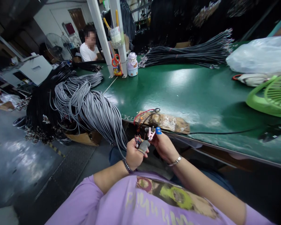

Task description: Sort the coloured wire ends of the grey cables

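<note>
My left hand (134,156) is closed around the end of a grey cable, and a grey cover sits on its thumb. Thin coloured wires (138,139) fan out above its fingers. My right hand (164,145), with a blue cover on one fingertip, pinches a small pink clip-like piece (151,134) close to those wires; its exact kind is hard to make out. Just beyond both hands, at the bench edge, lies a worn wooden board (174,123) with red and black leads (147,112) on it.
A thick bundle of grey cables (89,100) hangs over the bench edge at left, beside black cables (39,106). On the green bench (173,90) are a lidded bottle (132,64), black cable bundles (184,55), a plastic bag (259,54) and a green fan (276,93). A person (88,45) sits behind.
</note>
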`<state>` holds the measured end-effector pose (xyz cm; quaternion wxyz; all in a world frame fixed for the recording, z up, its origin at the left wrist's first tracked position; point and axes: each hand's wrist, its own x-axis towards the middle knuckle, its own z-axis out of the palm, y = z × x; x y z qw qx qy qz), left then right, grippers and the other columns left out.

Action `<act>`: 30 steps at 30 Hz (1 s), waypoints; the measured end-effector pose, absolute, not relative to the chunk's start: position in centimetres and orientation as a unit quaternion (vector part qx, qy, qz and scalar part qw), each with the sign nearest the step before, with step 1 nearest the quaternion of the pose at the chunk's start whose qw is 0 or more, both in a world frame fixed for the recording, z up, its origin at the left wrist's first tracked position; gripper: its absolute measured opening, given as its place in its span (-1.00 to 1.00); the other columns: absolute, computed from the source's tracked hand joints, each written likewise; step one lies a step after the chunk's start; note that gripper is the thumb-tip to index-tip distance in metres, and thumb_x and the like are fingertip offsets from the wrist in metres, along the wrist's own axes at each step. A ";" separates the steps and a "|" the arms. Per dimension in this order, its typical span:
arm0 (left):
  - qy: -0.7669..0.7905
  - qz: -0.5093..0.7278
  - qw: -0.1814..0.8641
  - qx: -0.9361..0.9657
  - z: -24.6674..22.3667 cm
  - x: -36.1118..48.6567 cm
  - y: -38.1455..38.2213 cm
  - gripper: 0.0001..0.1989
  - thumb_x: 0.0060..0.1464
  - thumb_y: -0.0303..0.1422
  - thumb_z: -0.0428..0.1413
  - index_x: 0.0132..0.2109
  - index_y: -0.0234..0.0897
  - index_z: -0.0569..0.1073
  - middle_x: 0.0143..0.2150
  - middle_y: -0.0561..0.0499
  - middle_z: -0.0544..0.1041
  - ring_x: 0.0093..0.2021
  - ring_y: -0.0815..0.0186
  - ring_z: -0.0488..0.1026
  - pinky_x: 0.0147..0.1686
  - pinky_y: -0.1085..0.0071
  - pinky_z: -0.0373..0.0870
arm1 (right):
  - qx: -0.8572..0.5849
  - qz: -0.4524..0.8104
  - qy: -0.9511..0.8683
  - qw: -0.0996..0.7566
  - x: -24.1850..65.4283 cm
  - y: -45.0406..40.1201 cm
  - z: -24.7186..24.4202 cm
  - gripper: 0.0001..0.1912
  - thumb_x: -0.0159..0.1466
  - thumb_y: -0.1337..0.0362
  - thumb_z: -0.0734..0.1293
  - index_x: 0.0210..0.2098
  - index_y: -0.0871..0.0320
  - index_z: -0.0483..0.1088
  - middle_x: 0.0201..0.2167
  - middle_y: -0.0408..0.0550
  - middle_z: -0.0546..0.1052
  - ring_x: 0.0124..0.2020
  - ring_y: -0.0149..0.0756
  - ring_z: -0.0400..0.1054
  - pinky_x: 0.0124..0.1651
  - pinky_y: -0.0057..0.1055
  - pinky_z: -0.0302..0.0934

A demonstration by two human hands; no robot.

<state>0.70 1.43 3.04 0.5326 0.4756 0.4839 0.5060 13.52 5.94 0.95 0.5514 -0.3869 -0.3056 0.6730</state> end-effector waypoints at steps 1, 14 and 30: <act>0.487 0.505 0.529 0.478 3.1 0.7 1.5 -0.62 0.01 -0.05 0.16 -0.43 -0.30 0.34 -0.59 0.10 0.40 -0.69 0.50 0.30 -0.69 0.57 0.19 | -0.405 0.639 -0.333 0.563 13.6 5.9 0.9 -0.51 0.09 -0.21 0.34 -0.52 0.12 0.44 -0.57 -0.11 0.42 -0.51 -0.35 0.23 -0.41 -0.39 0.16; 0.494 0.479 0.552 0.471 1.9 1.3 1.5 -0.65 0.01 -0.08 0.16 -0.40 -0.30 0.35 -0.60 0.11 0.39 -0.70 0.50 0.28 -0.72 0.58 0.19 | -0.336 0.759 -0.170 0.532 13.0 6.6 1.3 -0.63 0.08 -0.06 0.44 -0.47 0.14 0.45 -0.50 -0.10 0.50 -0.52 -0.37 0.29 -0.42 -0.41 0.25; 0.481 0.479 0.604 0.417 1.1 0.4 0.9 -0.58 -0.06 -0.01 0.19 -0.37 -0.32 0.35 -0.60 0.12 0.40 -0.71 0.50 0.29 -0.73 0.58 0.14 | -0.324 0.792 -0.151 0.496 14.9 5.6 0.4 -0.58 0.11 -0.16 0.37 -0.40 0.09 0.46 -0.44 -0.12 0.51 -0.43 -0.39 0.35 -0.37 -0.47 0.26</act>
